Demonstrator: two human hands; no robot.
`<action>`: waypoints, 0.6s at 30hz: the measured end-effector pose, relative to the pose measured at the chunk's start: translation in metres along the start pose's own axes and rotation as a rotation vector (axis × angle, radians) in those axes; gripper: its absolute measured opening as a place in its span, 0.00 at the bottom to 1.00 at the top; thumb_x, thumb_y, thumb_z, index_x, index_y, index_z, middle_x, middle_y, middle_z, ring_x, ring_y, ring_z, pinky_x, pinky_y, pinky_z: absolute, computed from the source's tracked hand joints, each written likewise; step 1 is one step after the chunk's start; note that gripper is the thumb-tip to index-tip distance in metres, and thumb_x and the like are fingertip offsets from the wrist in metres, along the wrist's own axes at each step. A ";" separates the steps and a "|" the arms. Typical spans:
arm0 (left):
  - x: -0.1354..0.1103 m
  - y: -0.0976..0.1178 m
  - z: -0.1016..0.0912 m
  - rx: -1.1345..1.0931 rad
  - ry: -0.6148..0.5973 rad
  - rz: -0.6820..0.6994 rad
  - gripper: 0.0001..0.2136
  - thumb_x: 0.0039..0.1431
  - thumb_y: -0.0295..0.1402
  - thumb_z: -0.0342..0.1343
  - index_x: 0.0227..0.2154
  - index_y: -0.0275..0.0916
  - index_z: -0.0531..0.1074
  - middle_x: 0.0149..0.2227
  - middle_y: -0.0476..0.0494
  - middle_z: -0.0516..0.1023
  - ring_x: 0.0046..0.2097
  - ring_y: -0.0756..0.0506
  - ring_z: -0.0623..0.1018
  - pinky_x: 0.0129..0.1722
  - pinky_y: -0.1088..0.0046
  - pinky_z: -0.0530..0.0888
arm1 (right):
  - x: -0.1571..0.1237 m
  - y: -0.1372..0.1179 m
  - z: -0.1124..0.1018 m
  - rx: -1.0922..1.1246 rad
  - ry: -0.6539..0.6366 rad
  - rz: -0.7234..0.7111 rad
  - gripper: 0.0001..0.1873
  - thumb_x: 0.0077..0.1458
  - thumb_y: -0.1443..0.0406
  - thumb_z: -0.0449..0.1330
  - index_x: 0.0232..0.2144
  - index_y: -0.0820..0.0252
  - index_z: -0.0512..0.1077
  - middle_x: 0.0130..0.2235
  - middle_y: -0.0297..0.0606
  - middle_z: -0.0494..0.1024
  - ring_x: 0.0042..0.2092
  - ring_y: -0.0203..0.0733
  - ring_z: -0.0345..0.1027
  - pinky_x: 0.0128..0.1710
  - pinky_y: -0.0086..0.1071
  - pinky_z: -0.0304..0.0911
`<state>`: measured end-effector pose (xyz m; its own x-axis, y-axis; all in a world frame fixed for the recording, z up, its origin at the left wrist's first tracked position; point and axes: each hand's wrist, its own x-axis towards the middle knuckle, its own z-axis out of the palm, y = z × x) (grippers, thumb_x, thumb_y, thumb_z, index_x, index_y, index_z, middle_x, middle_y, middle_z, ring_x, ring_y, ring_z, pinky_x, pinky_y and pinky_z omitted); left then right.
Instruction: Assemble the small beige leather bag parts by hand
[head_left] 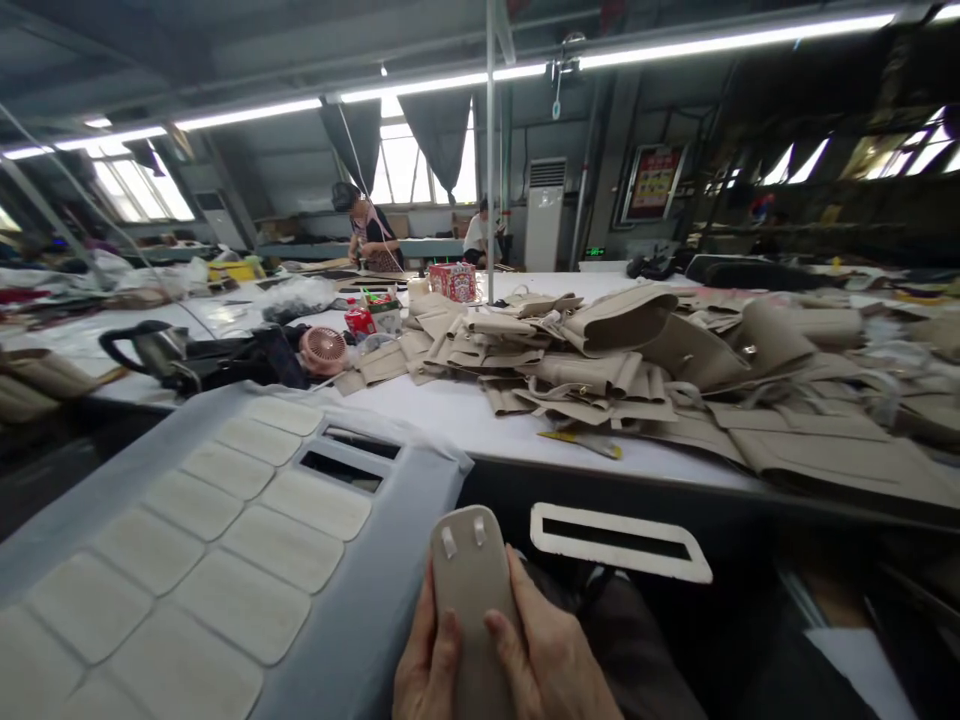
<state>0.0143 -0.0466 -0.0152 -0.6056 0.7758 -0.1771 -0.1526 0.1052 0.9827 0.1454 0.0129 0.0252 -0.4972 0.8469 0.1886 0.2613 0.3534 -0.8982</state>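
Note:
Between my two hands, in the head view, is a taupe leather-like panel (474, 575) with rounded top corners. Two small whitish tabs stick up near its far end. My left hand (425, 660) grips its left edge, thumb laid on the face. On the opposite edge my right hand (555, 650) holds it the same way, thumb also on top. The panel's near end runs out of view. Left of it, pale rounded panels (240, 600) lie in rows on a grey-blue covered surface (360, 610). Beyond my right hand is a cream slotted frame (697, 568).
A white table (420, 410) carries a heap of taupe bag pieces (592, 370). A yellow cutter (585, 443) lies at its near edge. Further left are a pink fan (324, 350), a kettle (154, 352) and a red can (360, 318). Two people work in the background.

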 end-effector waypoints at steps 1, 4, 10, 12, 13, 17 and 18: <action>-0.003 0.001 -0.001 0.043 0.012 0.022 0.38 0.55 0.58 0.55 0.65 0.45 0.61 0.66 0.47 0.65 0.67 0.33 0.62 0.65 0.61 0.65 | -0.002 0.001 0.004 -0.010 0.006 0.008 0.37 0.66 0.50 0.46 0.65 0.73 0.58 0.59 0.59 0.69 0.54 0.60 0.71 0.51 0.46 0.68; -0.012 0.002 -0.005 0.088 0.015 0.031 0.36 0.56 0.55 0.56 0.63 0.40 0.64 0.65 0.45 0.65 0.66 0.33 0.63 0.67 0.60 0.60 | -0.007 0.002 0.010 0.022 -0.018 0.046 0.31 0.68 0.50 0.41 0.58 0.66 0.65 0.46 0.54 0.79 0.40 0.52 0.77 0.37 0.37 0.70; -0.025 0.014 0.003 0.100 0.011 0.060 0.35 0.55 0.56 0.57 0.59 0.37 0.70 0.62 0.40 0.70 0.63 0.31 0.68 0.60 0.63 0.70 | -0.017 -0.002 0.001 0.082 0.026 0.088 0.24 0.67 0.47 0.44 0.37 0.57 0.70 0.30 0.41 0.78 0.30 0.43 0.73 0.28 0.30 0.61; -0.028 0.025 0.010 0.126 -0.038 0.084 0.35 0.54 0.57 0.57 0.57 0.36 0.71 0.57 0.38 0.75 0.58 0.31 0.74 0.53 0.65 0.75 | -0.021 -0.006 -0.003 0.133 0.057 0.115 0.24 0.66 0.46 0.45 0.35 0.57 0.68 0.27 0.38 0.77 0.27 0.41 0.71 0.26 0.29 0.60; -0.030 0.030 0.013 0.133 -0.053 0.089 0.35 0.55 0.57 0.57 0.57 0.36 0.72 0.55 0.38 0.77 0.54 0.32 0.76 0.49 0.67 0.77 | -0.022 -0.008 -0.004 0.164 0.082 0.131 0.24 0.66 0.45 0.46 0.34 0.57 0.68 0.26 0.37 0.75 0.25 0.41 0.70 0.24 0.29 0.59; -0.035 0.039 0.021 0.195 -0.009 0.163 0.31 0.57 0.56 0.56 0.52 0.35 0.76 0.49 0.39 0.81 0.47 0.34 0.80 0.42 0.70 0.78 | -0.026 -0.009 -0.010 0.241 0.141 0.160 0.25 0.62 0.43 0.50 0.32 0.57 0.69 0.22 0.34 0.71 0.22 0.40 0.66 0.21 0.28 0.57; -0.034 0.039 0.022 0.223 -0.002 0.192 0.30 0.57 0.56 0.55 0.50 0.36 0.78 0.49 0.39 0.81 0.49 0.33 0.79 0.43 0.69 0.78 | -0.026 -0.007 -0.011 0.252 0.148 0.169 0.26 0.61 0.42 0.51 0.32 0.58 0.69 0.22 0.35 0.71 0.22 0.40 0.66 0.21 0.28 0.58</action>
<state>0.0466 -0.0554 0.0300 -0.6050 0.7962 0.0129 0.1399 0.0903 0.9860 0.1659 -0.0069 0.0306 -0.3338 0.9402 0.0674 0.1080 0.1092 -0.9881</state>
